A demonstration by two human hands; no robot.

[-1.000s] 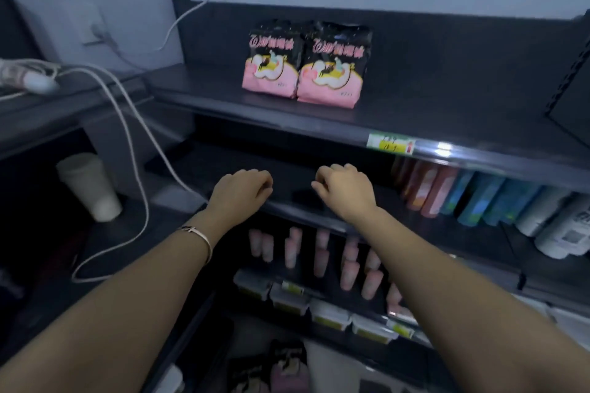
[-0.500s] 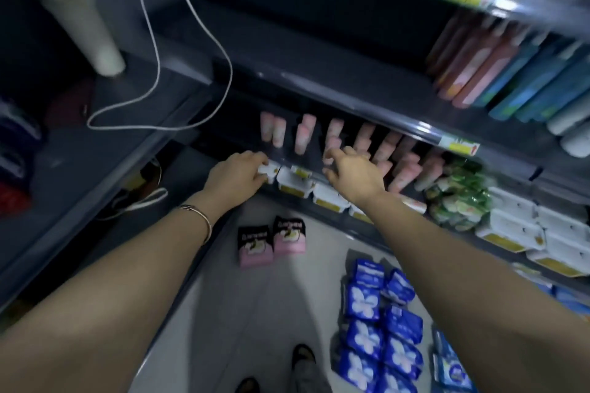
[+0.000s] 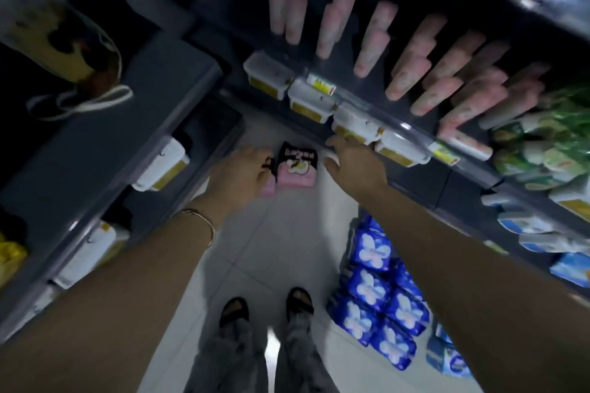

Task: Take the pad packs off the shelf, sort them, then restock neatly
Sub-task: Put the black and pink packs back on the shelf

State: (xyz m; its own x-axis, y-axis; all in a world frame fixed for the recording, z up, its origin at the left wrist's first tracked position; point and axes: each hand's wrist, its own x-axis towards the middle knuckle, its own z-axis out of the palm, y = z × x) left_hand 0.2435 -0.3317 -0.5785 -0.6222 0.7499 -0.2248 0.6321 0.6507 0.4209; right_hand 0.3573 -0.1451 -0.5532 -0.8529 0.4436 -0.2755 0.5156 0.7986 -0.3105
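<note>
Two pink-and-black pad packs stand side by side on the pale floor; the right pack (image 3: 296, 169) shows fully. My left hand (image 3: 241, 174) hangs in front of the left pack (image 3: 269, 187) and hides most of it, fingers loosely extended and holding nothing. To the right of the packs my right hand (image 3: 352, 163) is spread open and empty. Several blue pad packs (image 3: 378, 306) lie in rows on the floor at the right. The frame is motion-blurred.
A dark shelf unit (image 3: 412, 137) rises on the right with pink tubes (image 3: 412, 73), white tubs (image 3: 314, 102) and green packs (image 3: 549, 143). Another dark shelf (image 3: 105, 137) stands on the left. My feet (image 3: 265, 309) are on the floor tiles below.
The view has swung down from the upper shelf to the floor. Both hands have dropped from the shelf edge toward the two pink packs on the floor.
</note>
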